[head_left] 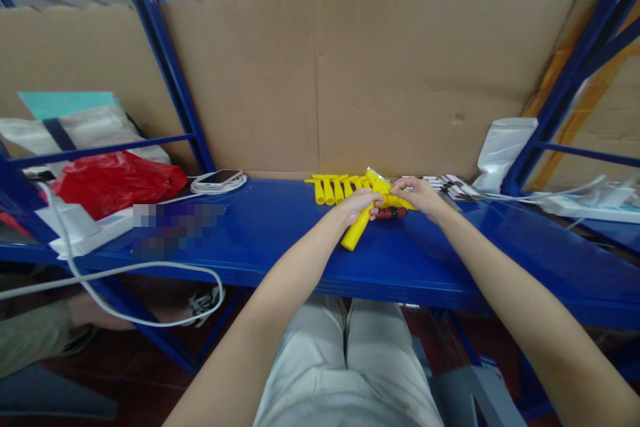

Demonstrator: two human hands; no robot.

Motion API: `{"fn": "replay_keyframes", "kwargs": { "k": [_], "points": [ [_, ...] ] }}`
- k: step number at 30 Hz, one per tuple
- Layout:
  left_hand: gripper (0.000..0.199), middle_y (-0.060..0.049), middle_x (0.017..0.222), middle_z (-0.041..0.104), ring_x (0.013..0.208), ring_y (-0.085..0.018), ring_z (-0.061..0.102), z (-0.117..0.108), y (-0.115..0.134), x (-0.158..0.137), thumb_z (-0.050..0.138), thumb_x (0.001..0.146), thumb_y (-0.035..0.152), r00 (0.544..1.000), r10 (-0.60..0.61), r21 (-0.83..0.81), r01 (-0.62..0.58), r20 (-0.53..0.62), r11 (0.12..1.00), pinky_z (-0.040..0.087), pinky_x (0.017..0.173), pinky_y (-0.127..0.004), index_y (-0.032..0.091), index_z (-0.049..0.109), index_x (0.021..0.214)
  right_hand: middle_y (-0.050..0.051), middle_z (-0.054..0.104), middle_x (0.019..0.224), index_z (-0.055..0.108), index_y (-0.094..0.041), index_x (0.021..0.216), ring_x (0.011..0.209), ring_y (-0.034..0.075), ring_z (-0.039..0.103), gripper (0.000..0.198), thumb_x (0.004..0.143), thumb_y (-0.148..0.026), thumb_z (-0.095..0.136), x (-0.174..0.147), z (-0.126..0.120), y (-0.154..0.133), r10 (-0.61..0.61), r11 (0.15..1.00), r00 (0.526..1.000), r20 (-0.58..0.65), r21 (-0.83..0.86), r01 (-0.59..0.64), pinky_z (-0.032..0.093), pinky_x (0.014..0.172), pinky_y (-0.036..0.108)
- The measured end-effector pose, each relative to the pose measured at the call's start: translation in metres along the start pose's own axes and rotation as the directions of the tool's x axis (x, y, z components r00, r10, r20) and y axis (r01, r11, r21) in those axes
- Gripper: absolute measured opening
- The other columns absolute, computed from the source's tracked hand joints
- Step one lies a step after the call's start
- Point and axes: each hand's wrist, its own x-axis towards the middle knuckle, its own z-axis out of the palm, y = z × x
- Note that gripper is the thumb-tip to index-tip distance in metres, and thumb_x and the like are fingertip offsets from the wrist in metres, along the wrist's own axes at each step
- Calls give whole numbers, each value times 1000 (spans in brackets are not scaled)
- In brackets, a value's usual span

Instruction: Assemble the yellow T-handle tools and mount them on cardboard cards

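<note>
My left hand (361, 205) is wrapped round the yellow handle of a scraper (356, 230), which tilts with its handle end toward me and a pale metal edge at its far end. At the right of the scraper's head, my right hand (417, 196) has its fingers pinched together; whatever is between them is too small to make out. Behind my left hand stands a row of yellow T-shaped handles (329, 192). A dark red tool, seemingly a screwdriver (391, 213), lies under my hands, partly covered. More yellow pieces lie beneath my right hand.
Black-and-white slim items (456, 187) and a white plastic bag (503, 153) lie at the back right of the blue shelf (280, 240). At left are a phone (223, 177) on a coiled cable, a red bag (117, 181) and a power strip (100, 233). Cardboard (390, 80) backs the shelf.
</note>
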Motion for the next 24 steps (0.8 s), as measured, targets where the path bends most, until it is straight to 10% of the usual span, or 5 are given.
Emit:
{"fn": "replay_keyframes", "kwargs": {
  "k": [18,24],
  "points": [
    [18,8,48,41,33,-3,32,-4,0,2,45,80,2,998,7,-64,-3,65,998,27,37,-17,19,42,74,6,64,105,55,-20,94,103,20,60,27,69,-27,64,2,13,5,235,934,971,46,267,-239,46,96,40],
    [17,9,48,39,33,-4,31,-6,1,3,43,81,4,999,-1,-114,5,36,993,28,37,-17,20,40,76,11,62,117,57,-19,105,110,24,59,36,75,-39,63,5,13,14,189,977,982,-26,109,-185,45,98,43]
  ]
}}
